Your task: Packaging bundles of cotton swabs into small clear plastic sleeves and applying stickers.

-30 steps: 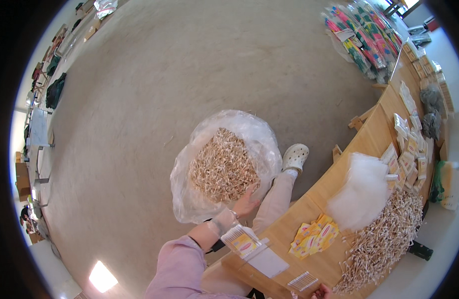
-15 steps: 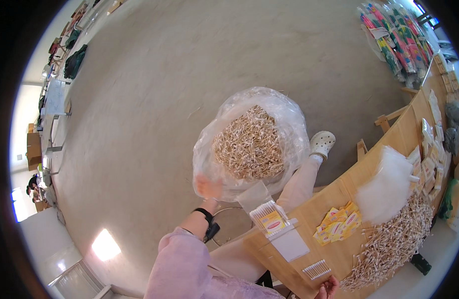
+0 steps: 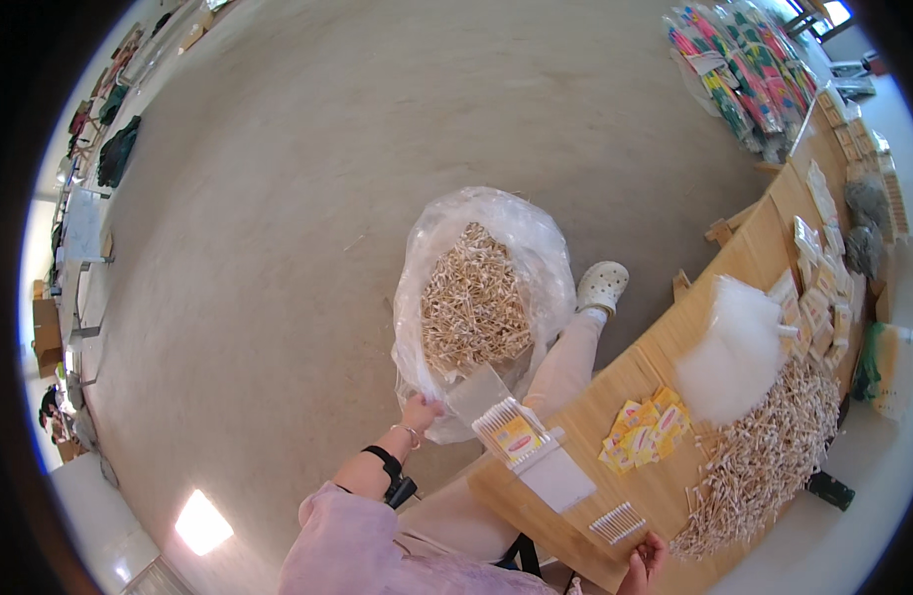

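Note:
My left hand (image 3: 419, 409) is closed on the near rim of a large clear plastic bag (image 3: 546, 238) on the floor. Inside the bag lies a heap of cotton swabs (image 3: 471, 302). My right hand (image 3: 643, 563) rests at the table's near edge with fingers curled; whether it holds anything is too small to tell. Beside it lies a short row of swabs (image 3: 617, 523). A small clear bag with swabs and a yellow card (image 3: 514, 433) lies at the table's left edge, overlapping a white rectangular piece (image 3: 560, 483).
On the wooden table (image 3: 665, 347) lie yellow cards (image 3: 643, 431), a stack of clear bags (image 3: 729, 352), a big swab pile (image 3: 764, 466) and filled packs (image 3: 823, 297). My shoe (image 3: 603, 288) stands by the floor bag. Colourful wrapped bundles (image 3: 744, 74) stand at far right.
My left hand has come to the bag's near rim and pulled it toward me, so the bag is narrower. My right hand stays by the swab row. The view has shifted slightly.

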Demonstrator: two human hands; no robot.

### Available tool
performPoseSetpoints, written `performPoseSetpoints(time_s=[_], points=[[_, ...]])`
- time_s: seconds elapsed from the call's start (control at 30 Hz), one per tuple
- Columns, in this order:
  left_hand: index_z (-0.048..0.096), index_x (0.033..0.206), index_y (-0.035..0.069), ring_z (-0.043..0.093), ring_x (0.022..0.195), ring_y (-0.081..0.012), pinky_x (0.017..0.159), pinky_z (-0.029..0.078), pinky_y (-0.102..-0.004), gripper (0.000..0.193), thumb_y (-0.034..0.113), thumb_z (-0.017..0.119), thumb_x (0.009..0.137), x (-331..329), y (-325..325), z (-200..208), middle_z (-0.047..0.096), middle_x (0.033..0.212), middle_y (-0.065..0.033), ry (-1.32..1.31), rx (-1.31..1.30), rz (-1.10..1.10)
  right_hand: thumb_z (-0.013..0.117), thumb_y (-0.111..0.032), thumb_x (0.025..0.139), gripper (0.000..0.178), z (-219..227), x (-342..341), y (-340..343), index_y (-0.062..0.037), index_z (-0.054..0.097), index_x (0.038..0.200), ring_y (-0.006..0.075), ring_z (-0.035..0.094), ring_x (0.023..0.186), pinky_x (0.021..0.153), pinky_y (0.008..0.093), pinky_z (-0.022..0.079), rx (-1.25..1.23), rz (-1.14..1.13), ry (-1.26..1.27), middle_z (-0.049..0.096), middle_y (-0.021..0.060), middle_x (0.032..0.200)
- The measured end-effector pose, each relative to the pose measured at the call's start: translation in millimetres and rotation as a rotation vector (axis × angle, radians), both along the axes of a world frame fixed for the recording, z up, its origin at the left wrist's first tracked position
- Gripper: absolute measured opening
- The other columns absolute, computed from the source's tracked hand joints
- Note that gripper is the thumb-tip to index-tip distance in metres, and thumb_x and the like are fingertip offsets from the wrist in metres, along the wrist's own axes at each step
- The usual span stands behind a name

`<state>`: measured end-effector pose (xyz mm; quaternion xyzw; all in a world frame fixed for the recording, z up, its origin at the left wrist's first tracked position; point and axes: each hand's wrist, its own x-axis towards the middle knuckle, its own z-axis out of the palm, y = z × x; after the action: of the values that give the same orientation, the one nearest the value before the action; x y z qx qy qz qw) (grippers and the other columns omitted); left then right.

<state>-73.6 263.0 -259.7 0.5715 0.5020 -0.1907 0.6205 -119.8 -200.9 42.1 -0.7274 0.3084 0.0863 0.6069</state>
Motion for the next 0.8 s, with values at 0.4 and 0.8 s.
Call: performPoseSetpoints(time_s=[0.4,0.8], points=[[0.066,0.098,0.006,0.065,0.085,-0.0353,0.068,0.052,-0.0389,0.053,0.055,0.057,0.081,69,-30,62,0.067,0.087,-0.021,-0.348,0.339,-0.977,0.071,-0.017,0.066,0.055,5,4,4,-0.0044,0.052,0.116,0.0088,0.044,0.086,0.076,0.0215,0.04,-0.048,-0.042,-0.081,0.047,-0.0009,0.105],[0.039,0.137,0.008,0.047,0.117,-0.0177,0.099,0.039,-0.0332,0.048,0.025,0.051,0.094,253,-179,17,0.047,0.132,-0.0114,-0.528,-0.625,-0.316,0.065,-0.021,0.084,0.049,32,17,14,-0.0055,0.047,0.127,0.0181,0.047,0.107,0.09,0.0322,0.04,-0.143,0.162,0.03,0.051,0.0057,0.117]])
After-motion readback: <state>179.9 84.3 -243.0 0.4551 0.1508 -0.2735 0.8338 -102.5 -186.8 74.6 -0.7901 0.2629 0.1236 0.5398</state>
